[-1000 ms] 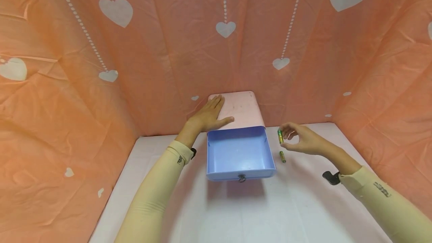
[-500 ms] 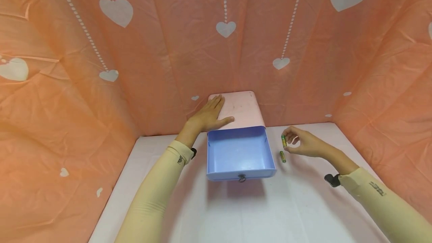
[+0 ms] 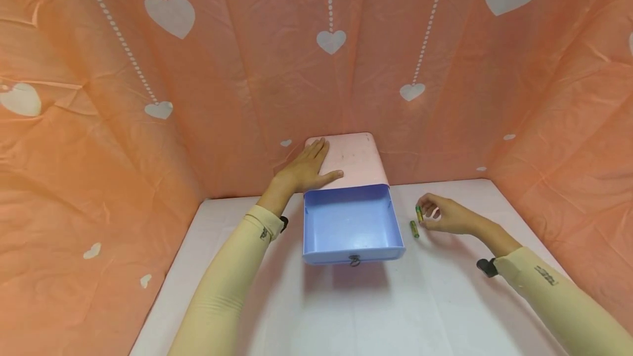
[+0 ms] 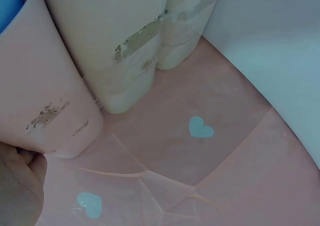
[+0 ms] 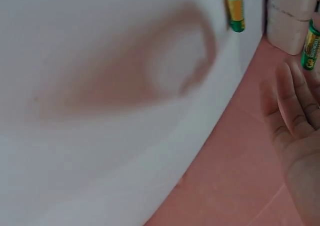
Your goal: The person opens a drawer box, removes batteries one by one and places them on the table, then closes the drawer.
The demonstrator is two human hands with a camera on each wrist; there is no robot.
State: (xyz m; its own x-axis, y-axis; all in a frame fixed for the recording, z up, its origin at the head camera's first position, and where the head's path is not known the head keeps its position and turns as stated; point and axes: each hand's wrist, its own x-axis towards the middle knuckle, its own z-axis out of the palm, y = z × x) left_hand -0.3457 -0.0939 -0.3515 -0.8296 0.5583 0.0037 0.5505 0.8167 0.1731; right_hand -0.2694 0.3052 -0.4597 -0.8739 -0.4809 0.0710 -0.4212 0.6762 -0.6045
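A pink-topped drawer unit [image 3: 353, 159] stands against the back cloth, its blue drawer [image 3: 348, 257] pulled out with nothing visible inside. My left hand [image 3: 304, 173] rests flat on the left part of the pink top, fingers straight and thumb spread. To the right of the drawer, my right hand [image 3: 447, 216] pinches a green and yellow battery [image 3: 419, 213] between thumb and fingers, held roughly upright above the table. Another such battery [image 3: 414, 229] lies on the white surface just below and left of it. Both show in the right wrist view, the held battery [image 5: 311, 45] at the edge.
In the left wrist view, the unit's side shows stacked pale tiers [image 4: 115, 45] with worn tape marks. Orange cloth [image 3: 277, 70] with white hearts encloses the back and sides of the white table [image 3: 420, 306]. A small metal ring [image 3: 354, 261] hangs on the drawer front.
My right hand has moved slightly right and down with the battery, away from the drawer and closer to the table. The left hand, drawer and lying battery have stayed put.
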